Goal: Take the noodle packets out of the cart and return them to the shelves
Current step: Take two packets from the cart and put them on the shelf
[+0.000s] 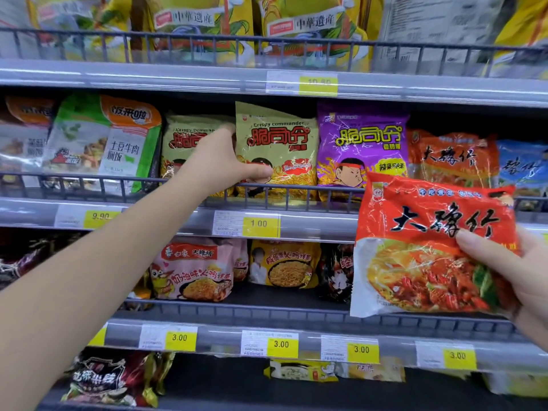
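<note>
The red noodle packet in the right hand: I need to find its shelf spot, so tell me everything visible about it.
The red noodle packet is a pillow bag of glossy, crinkled plastic. Its upper half is red-orange with large black Chinese characters and a small logo in the top-left corner. The lower half is white around a photo of noodles in red sauce with greens. It is upright, slightly tilted, front towards the camera, before the shelves. The right hand grips its right edge, thumb across the front.

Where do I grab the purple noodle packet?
Pinch the purple packet by its top edge, from the front: it stands upright, its bottom sits behind the wire rail, and the green packet and orange packet crowd its sides.
</note>
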A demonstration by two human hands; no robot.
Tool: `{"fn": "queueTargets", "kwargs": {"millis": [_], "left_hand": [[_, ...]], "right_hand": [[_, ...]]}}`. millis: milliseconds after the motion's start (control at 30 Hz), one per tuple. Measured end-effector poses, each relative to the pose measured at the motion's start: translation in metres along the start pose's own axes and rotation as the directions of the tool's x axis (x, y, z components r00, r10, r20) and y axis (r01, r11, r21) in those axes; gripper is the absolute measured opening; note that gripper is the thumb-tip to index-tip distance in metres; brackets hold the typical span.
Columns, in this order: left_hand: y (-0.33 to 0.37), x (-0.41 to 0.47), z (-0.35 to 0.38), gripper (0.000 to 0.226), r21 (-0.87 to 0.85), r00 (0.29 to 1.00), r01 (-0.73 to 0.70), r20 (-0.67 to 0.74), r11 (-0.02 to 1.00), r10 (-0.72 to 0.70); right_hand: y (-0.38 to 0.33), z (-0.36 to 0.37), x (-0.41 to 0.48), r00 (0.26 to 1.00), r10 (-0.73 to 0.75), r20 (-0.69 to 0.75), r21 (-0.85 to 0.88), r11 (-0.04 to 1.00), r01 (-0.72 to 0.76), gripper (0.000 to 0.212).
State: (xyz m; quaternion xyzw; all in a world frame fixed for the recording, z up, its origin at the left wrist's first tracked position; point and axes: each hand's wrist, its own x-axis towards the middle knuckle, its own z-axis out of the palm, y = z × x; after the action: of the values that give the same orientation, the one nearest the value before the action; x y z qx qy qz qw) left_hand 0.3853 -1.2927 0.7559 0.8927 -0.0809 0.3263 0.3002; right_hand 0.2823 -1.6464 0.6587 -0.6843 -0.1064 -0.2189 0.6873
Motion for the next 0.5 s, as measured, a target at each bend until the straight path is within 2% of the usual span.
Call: {"fn": "queueTargets", "kwargs": {"millis": [133, 333, 433, 500], "left_hand": [[-0.002, -0.004, 0.003, 0.103, -0.025, 0.993, -0.016, -0.118, 1.0, 0.012], [0.002, -0.026, 0.001, 0.093, -0.04, 0.948, -0.149, -0.289, 0.988, 0.131], [0.016, -0.055, 0.005, 0.064, -0.045, 0.889, -0.302, -0.375, 0.952, 0.264], [0.033, -0.074, 0.013, 0.046, -0.121, 0.874, -0.404, -0.344, 0.907, 0.344]], "right_hand": [[-0.003, 0.0, 0.0, 1.0, 0.006, 0.008, -0.003, 1.0, -0.006, 0.047], [-0.007, 0.003, 0.0, 1.0, 0.011, 0.03, 0.003, 1.0, -0.011, 0.043], [-0.01, 0.005, 0.001, 0.998, 0.016, 0.063, 0.001, 1.0, -0.016, 0.048], [-0.013, 0.007, 0.003, 0.998, 0.008, 0.069, -0.01, 1.0, -0.007, 0.05]]}}
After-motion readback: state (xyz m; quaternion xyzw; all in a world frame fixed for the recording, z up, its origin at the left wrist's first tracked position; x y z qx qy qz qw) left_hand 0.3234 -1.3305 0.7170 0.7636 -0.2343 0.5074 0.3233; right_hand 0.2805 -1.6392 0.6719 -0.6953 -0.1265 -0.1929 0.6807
